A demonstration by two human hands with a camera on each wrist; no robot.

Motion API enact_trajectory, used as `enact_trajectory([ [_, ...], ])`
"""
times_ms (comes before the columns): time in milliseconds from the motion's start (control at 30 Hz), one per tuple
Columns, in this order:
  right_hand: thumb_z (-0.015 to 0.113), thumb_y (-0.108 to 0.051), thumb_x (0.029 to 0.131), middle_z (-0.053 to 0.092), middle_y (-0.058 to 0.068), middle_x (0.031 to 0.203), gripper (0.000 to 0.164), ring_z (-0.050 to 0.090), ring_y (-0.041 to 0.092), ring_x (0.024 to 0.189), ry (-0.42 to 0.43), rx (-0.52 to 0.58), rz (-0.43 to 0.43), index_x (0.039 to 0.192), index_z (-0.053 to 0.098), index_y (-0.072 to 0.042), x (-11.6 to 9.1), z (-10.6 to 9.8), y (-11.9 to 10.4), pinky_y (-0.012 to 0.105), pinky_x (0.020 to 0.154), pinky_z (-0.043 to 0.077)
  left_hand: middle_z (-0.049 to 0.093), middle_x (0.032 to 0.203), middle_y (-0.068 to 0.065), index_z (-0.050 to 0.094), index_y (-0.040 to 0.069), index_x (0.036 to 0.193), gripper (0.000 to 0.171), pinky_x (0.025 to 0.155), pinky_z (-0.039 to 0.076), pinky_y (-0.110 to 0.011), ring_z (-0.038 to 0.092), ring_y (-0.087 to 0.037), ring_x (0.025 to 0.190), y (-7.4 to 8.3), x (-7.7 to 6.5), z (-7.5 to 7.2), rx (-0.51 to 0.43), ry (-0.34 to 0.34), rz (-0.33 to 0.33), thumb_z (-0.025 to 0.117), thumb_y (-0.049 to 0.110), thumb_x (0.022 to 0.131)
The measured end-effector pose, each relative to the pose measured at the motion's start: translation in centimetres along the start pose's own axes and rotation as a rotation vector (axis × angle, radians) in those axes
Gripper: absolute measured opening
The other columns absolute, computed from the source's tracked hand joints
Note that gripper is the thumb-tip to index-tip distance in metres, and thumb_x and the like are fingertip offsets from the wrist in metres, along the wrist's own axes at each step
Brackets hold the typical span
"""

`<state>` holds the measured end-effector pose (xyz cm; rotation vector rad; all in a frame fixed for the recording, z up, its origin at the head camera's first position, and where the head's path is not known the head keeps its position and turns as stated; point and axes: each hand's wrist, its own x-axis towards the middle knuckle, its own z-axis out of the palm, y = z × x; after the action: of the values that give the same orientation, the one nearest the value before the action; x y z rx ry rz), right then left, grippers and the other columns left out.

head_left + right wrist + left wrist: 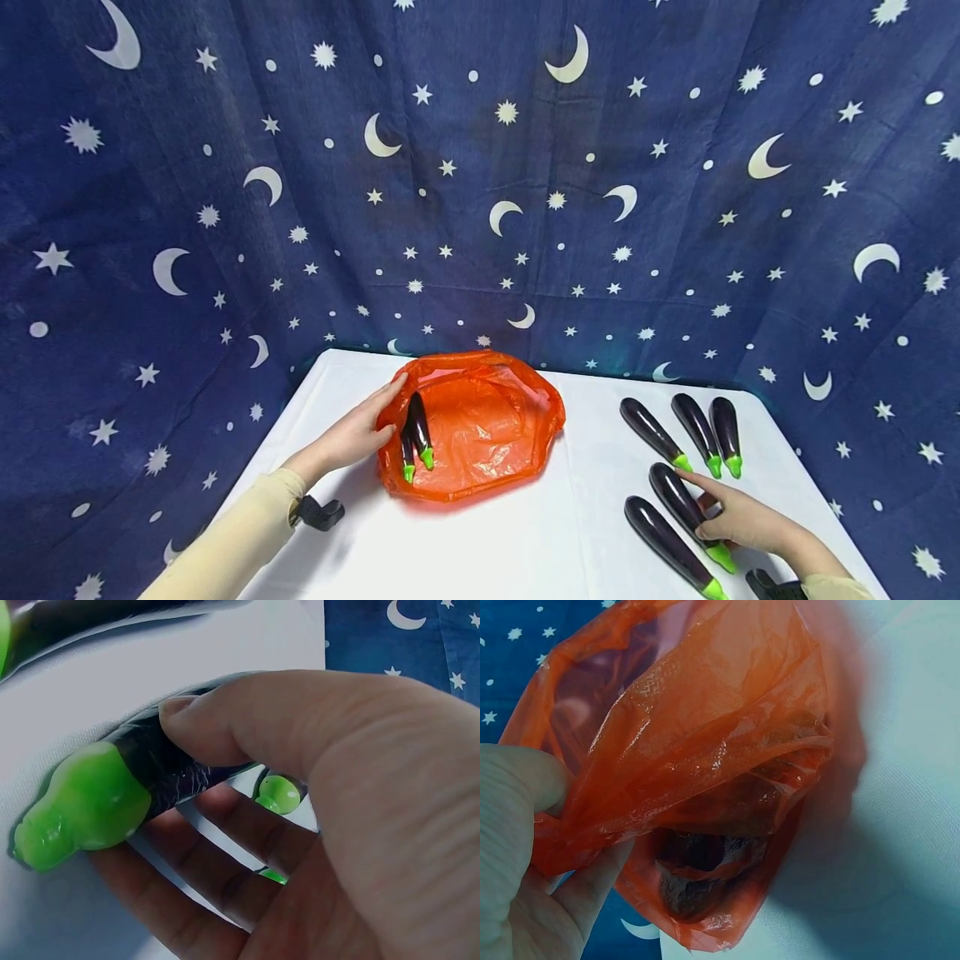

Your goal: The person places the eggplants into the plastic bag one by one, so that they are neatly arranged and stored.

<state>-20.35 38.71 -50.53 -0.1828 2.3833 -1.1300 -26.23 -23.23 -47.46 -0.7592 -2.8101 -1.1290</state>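
An orange-red plastic bag (472, 417) lies with its mouth spread wide on the table. My left hand (363, 429) pinches the bag's left rim between thumb and fingers; the left wrist view shows the crumpled film (720, 742) bunched in that grip. Inside the bag, against its left wall, rest two dark purple toy eggplants (420, 425) with bright green stems. My right hand (753, 521) grips another eggplant (675, 496) near its stem end. The right wrist view has the thumb across its dark body, fingers on the other side, beside the green cap (97, 802).
Three eggplants (693, 429) lie in a group behind my right hand. One more eggplant (666, 542) sits just left of the held one. A white cloth (517, 542) covers the table, and a dark blue curtain (465, 167) with moons and stars surrounds it.
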Motion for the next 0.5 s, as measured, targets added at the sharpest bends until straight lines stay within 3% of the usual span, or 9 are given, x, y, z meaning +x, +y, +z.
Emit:
enact_trajectory([
  [500, 0.071, 0.000, 0.079, 0.054, 0.014, 0.101, 0.090, 0.055, 0.023, 0.068, 0.030, -0.049, -0.026, 0.158, 0.028, 0.003, 0.04, -0.29, 0.06, 0.035, 0.052, 0.050, 0.027, 0.165, -0.020, 0.020, 0.013, 0.165, 0.085, 0.118, 0.025, -0.055, 0.028, -0.038, 0.150, 0.04, 0.04, -0.04, 0.012, 0.000, 0.001, 0.063, -0.003, 0.093],
])
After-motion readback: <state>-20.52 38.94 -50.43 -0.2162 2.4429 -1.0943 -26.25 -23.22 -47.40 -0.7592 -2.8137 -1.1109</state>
